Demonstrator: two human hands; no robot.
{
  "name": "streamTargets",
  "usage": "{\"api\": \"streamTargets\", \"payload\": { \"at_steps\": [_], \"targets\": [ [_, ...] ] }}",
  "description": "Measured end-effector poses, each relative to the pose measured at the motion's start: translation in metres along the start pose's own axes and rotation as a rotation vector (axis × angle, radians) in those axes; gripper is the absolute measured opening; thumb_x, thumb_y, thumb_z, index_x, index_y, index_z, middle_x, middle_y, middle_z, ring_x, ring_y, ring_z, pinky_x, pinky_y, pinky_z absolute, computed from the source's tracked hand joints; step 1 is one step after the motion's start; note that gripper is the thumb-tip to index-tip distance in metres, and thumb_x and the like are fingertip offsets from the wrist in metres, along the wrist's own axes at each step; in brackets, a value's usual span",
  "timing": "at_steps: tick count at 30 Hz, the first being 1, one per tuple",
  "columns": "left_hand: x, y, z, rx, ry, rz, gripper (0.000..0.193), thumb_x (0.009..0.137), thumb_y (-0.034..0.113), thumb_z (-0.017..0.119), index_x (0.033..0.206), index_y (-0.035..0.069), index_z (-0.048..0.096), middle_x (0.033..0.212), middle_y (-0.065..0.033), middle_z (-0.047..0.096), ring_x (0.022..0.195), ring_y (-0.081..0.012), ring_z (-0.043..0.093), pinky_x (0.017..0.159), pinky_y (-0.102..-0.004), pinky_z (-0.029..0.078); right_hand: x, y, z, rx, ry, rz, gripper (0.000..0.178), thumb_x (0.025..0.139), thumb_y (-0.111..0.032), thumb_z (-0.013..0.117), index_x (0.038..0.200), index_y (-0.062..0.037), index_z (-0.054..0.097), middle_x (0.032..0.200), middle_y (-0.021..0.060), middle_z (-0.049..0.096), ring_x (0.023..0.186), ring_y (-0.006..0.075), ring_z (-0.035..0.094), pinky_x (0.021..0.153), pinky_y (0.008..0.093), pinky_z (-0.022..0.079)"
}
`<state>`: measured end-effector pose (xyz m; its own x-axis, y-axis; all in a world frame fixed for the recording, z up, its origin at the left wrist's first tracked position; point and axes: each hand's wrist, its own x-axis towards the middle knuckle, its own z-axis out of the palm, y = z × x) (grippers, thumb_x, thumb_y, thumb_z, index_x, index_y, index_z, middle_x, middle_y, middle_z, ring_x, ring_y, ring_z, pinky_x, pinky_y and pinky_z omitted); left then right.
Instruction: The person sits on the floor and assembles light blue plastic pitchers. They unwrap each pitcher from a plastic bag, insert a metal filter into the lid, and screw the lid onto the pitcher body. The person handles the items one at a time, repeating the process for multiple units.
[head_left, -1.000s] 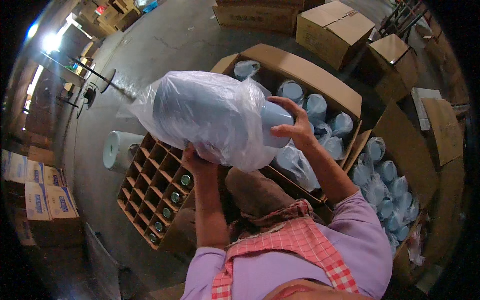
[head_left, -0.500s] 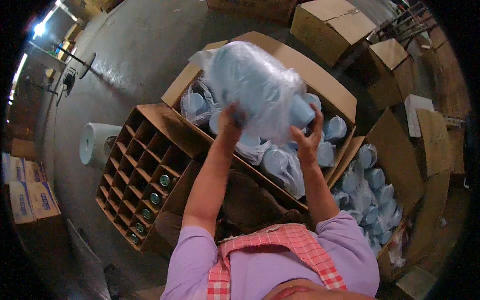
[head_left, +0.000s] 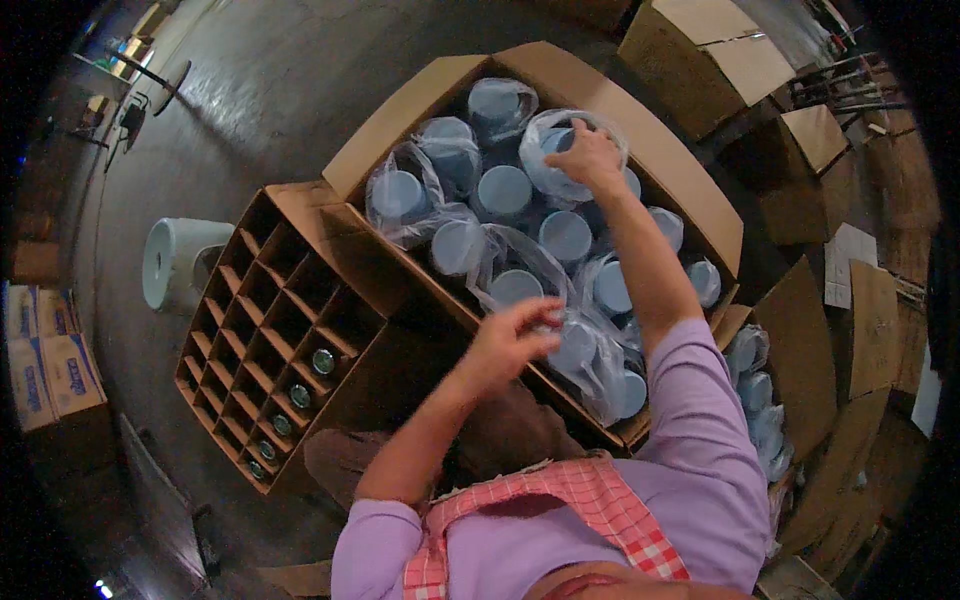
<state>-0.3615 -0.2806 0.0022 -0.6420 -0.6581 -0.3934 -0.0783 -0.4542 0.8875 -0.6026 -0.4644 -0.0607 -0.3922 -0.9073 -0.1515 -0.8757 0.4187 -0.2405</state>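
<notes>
Seen from above, at work over an open carton point(head_left: 650, 160) on the floor point(head_left: 270, 110). At upper center, the right grip point(head_left: 592, 160) upon a blue container point(head_left: 548, 172) in clear plastic wrap, thumb and fingers spread over its round end; whether clamped or merely in contact, cannot tell. Location of that container: inside the open carton, near the far flap, just beside other blue containers point(head_left: 505, 190), partly wrapped and with round ends facing up. Lower down, the left grip point(head_left: 508, 345) before the near edge, somewhat blurred, with fingers apart and slightly curled, nothing held. To the left, tilted in view, a divided carton point(head_left: 350, 395) with a row of five round glassy tops point(head_left: 323, 361) along the side nearest the knee. Beyond it, a pale stool point(head_left: 165, 265). At far right, more wrapped containers point(head_left: 757, 390) in another carton.
</notes>
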Motion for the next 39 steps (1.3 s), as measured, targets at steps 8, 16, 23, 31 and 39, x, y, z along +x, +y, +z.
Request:
{"api": "streamTargets", "payload": {
  "at_steps": [8,16,23,31,39],
  "targets": [
    [-0.025,-0.016,-0.016,0.185,0.129,0.092,0.040,0.080,0.010,0.067,0.118,0.000,0.059,0.101,-0.0149,0.066,0.081,-0.0185,0.064,0.075,-0.0291,0.052,0.000,-0.024,0.073,-0.029,0.179,-0.515,0.079,0.074,-0.029,0.072,0.143,-0.0199,0.036,0.150,0.0127,0.029,0.136,0.0374,0.029,0.101,0.0570,0.035],
    [-0.029,-0.016,-0.025,0.217,0.114,0.152,0.039,0.080,0.011,0.067,0.117,0.000,0.059,0.097,-0.0159,0.065,0.076,-0.0190,0.064,0.071,-0.0291,0.052,-0.028,-0.055,0.082,-0.062,-0.147,-0.544,0.087,0.058,-0.021,0.077,0.137,-0.0228,0.043,0.137,0.0130,0.042,0.124,0.0377,0.041,0.102,0.0438,0.040],
    [-0.032,-0.017,-0.032,0.148,0.091,0.135,0.038,0.079,0.010,0.067,0.115,0.001,0.060,0.094,-0.0145,0.066,0.074,-0.0176,0.064,0.069,-0.0284,0.052,-0.032,-0.015,-0.010,0.081,0.079,-0.649,0.085,0.056,-0.024,0.077,0.135,-0.0165,0.046,0.130,0.0167,0.049,0.117,0.0373,0.047,0.101,0.0428,0.042],
    [-0.040,-0.017,-0.034,0.116,0.061,0.063,0.037,0.081,0.008,0.066,0.117,0.002,0.061,0.097,-0.0081,0.067,0.083,-0.0120,0.063,0.076,-0.0260,0.051,-0.099,-0.009,-0.014,-0.219,-0.298,-0.306,0.073,0.068,-0.042,0.077,0.129,-0.0097,0.053,0.121,0.0183,0.057,0.109,0.0339,0.056,0.096,0.0418,0.045],
    [-0.045,-0.018,-0.034,0.128,0.122,0.153,0.035,0.081,0.010,0.067,0.114,0.000,0.061,0.092,-0.0120,0.067,0.076,-0.0147,0.063,0.070,-0.0267,0.051,-0.021,-0.067,0.112,-0.182,-0.072,-0.416,0.076,0.062,-0.034,0.080,0.129,-0.0140,0.051,0.123,0.0189,0.053,0.113,0.0365,0.050,0.092,0.0456,0.047]
  ]
}}
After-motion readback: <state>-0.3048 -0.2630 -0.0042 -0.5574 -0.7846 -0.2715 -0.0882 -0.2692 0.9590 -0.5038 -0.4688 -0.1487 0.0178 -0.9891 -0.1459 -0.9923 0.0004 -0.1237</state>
